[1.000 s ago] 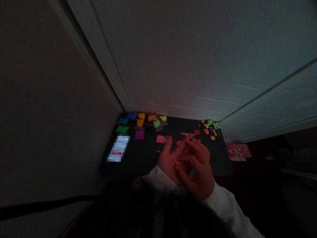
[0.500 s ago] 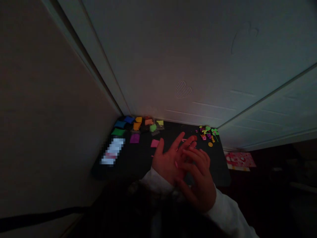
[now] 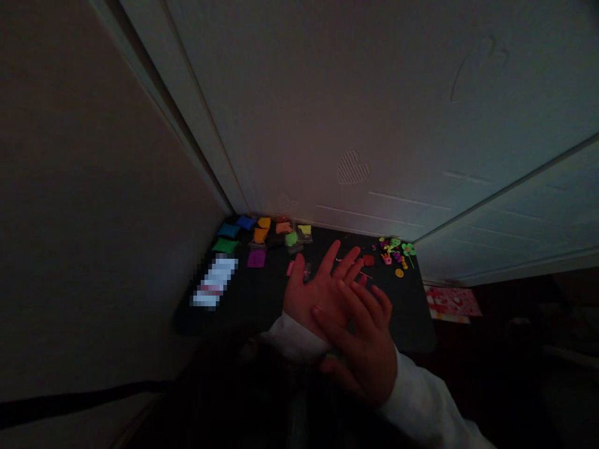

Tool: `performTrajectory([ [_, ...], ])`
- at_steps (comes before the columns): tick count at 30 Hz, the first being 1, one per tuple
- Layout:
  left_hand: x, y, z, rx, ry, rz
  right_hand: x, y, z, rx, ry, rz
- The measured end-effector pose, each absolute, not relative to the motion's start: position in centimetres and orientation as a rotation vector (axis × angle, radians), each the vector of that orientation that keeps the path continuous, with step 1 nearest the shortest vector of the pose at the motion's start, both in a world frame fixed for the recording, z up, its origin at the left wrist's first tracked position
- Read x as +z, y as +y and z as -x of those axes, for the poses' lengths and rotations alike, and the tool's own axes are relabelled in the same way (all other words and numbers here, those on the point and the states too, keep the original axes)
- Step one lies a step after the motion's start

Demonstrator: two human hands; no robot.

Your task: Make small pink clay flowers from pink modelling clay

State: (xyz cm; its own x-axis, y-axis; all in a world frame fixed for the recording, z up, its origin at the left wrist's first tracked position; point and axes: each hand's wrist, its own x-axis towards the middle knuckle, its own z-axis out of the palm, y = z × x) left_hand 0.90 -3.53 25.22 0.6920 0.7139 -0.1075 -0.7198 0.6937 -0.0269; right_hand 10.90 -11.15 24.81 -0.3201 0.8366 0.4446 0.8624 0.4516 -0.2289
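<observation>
My left hand [image 3: 313, 298] is held palm up over the dark table [image 3: 255, 305], fingers stretched and thumb apart. Across its palm lies my right hand [image 3: 369, 349], fingers spread and slightly bent, fingertips touching the left palm and fingers. Whether a small pink piece is under the right fingers is hidden. Just behind the left thumb, a pink packet [image 3: 291, 268] shows in part. A flat red piece [image 3: 369, 260] lies on the table beyond the fingertips, with a thin stick [image 3: 365, 275] near it.
Several colourful clay packets line the back left, among them a purple one [image 3: 256, 257] and a green one [image 3: 225, 245]. A pixelated bright screen [image 3: 215, 282] lies at left. Small clay figures [image 3: 392, 249] and a yellow disc [image 3: 399, 273] sit at right. A white panel [image 3: 299, 137] rises behind.
My right hand has slid down and slightly left across the left palm. A small pink piece seen on the palm earlier is out of sight now. The red piece is now uncovered.
</observation>
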Motion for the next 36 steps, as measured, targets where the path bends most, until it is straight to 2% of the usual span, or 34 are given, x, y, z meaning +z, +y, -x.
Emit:
performTrajectory([
  [18, 24.4, -2.2, 2.8, 0.632, 0.16, 0.191, 24.3, -10.5, -7.3, -0.006, -2.196, 1.517],
  [30, 24.3, -2.3, 1.8, 0.652, 0.189, 0.187, 23.3, -10.2, -8.1, -0.018, -2.166, 1.582],
  [36, 24.1, -2.6, 0.2, 0.684, 0.204, 0.184, 23.1, -10.2, -9.7, 0.023, -2.232, 1.466],
])
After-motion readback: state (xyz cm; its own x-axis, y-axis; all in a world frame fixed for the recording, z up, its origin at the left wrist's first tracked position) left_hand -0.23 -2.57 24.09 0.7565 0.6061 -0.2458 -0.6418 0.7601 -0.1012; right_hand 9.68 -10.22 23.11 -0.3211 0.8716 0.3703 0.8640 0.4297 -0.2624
